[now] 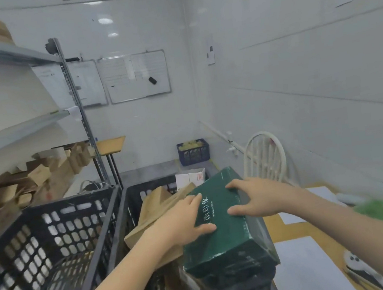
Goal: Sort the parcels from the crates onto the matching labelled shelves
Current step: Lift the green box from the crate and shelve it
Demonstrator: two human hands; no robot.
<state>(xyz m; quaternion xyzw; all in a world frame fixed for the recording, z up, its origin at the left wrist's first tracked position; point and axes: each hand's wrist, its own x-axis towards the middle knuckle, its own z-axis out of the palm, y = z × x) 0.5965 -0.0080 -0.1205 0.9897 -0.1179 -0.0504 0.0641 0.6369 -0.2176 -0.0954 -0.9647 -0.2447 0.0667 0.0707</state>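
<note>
Hands, head view: left hand (pixel 184 222) grips the left edge of the green box (pixel 226 236), thumb laid on its top face; right hand (pixel 256 199) clasps the right side of the same box, index finger and thumb spread on the top face. Both bare forearms reach in from below.

Green box: dark green parcel, white lettering on top, tilted, held over the right black crate (pixel 116 230) and against its right side.

Right black crate, contents: brown cardboard parcel (pixel 151 213) just left of the green box; white carton (pixel 190 178) at the far end; further items below, blurred.

Left black crate (pixel 38 242): touching the right one; contents cannot be told.

Metal shelves (pixel 10 137), left: cardboard boxes (pixel 41 177) on the lower level.

Table (pixel 297 230), right of the crates: white sheets on it.

Background: whiteboard (pixel 136 76) on the wall, blue basket (pixel 193 152) on the floor, white chair (pixel 264 156) near the corner.
</note>
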